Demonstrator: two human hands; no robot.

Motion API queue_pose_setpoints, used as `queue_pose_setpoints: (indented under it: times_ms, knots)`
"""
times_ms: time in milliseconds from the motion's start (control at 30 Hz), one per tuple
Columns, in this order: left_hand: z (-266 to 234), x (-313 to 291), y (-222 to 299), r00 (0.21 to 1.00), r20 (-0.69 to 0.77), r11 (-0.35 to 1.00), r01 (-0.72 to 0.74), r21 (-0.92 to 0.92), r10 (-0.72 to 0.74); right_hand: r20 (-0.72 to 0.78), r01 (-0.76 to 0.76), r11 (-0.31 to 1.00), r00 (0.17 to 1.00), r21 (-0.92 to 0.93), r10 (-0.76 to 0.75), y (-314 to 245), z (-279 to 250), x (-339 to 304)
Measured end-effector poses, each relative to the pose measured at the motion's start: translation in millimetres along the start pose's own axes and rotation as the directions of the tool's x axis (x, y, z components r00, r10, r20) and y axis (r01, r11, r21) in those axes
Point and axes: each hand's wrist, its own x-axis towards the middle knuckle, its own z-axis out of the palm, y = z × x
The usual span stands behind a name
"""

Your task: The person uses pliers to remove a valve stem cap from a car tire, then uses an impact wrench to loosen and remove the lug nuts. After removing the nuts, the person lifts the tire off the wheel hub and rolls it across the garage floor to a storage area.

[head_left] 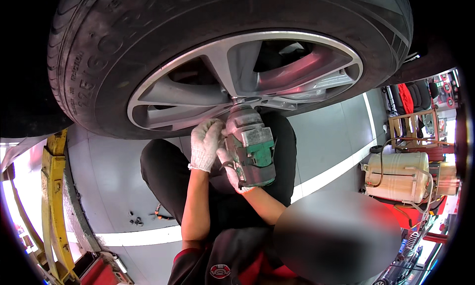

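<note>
**Impact wrench set on the hub**

The raised wheel (232, 52) fills the view, silver alloy spokes (tyre off the floor). At its hub sits the green-and-grey impact wrench (250, 149): right hand (232, 174) clasps its handle, left hand (205, 144) steadies the body. Judged: working a lug fastener; next needs the socket held square.

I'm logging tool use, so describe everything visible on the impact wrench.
The impact wrench is a stubby cordless power tool with a worn grey body, scuffed and grimy, and a green and dark block at its near end that looks like a battery pack. It points up and away, its nose pressed against the hub of the silver alloy wheel. The gloved right hand grips the handle from below; the gloved left hand steadies its left side. The socket at the nose is hidden from view.
</note>
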Motion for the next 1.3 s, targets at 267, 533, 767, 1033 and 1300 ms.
queue_pose_setpoints:
  times_ms: [267,533,767,1033,1300]
  knots:
    - [-15,4,-24,0.982,0.013,0.972,-0.189,0.140,0.189,-0.155,0.181,0.970,0.975,0.161,-0.157,27,20,9]
    - [-13,-31,28,0.912,-0.252,0.944,-0.296,0.147,0.325,0.090,-0.180,0.328,0.958,0.927,0.271,-9,45,3]
    - [-6,-41,43,0.917,-0.308,0.967,-0.243,0.075,0.254,0.147,-0.188,0.096,0.932,0.977,0.331,-17,50,-1]
    - [-7,-35,27,0.925,-0.281,0.967,-0.248,0.063,0.256,0.069,-0.148,0.312,0.966,0.939,0.249,-21,37,2]
    - [-6,-27,36,0.982,-0.157,0.992,-0.112,-0.051,0.103,-0.002,-0.026,0.790,0.999,0.613,0.035,29,52,-7]
